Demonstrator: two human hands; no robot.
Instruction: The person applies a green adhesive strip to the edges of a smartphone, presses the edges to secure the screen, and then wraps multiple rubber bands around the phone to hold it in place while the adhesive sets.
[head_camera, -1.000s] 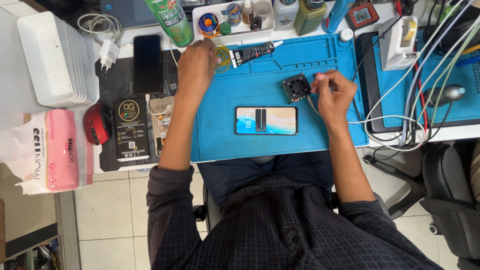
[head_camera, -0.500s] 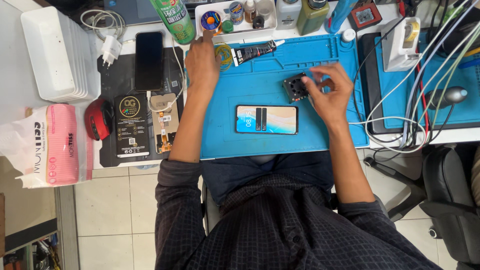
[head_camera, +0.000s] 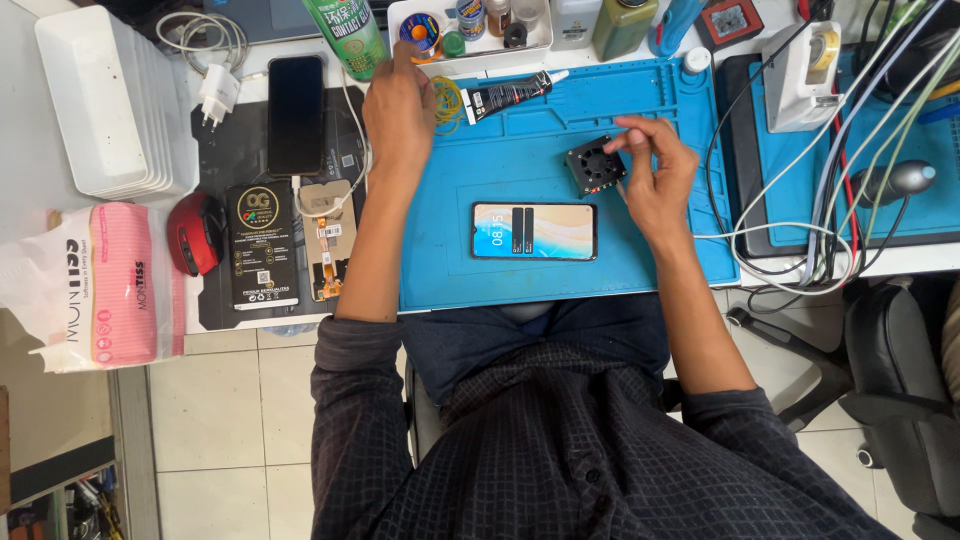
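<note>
Head view: since half a second ago the left hand (head_camera: 400, 100) has stayed at the upper centre, fingers bent by the yellow rubber bands (head_camera: 447, 100); whether they pinch anything cannot be told. The right hand (head_camera: 655, 170) still pinches the small black fan (head_camera: 594, 165), upper middle of the blue mat (head_camera: 520, 290), square and slightly rotated. Below lies the phone (head_camera: 534, 231), long axis left-right.

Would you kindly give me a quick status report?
Left hand at tray edge. Right hand touching small fan. Phone lit on mat.
</note>
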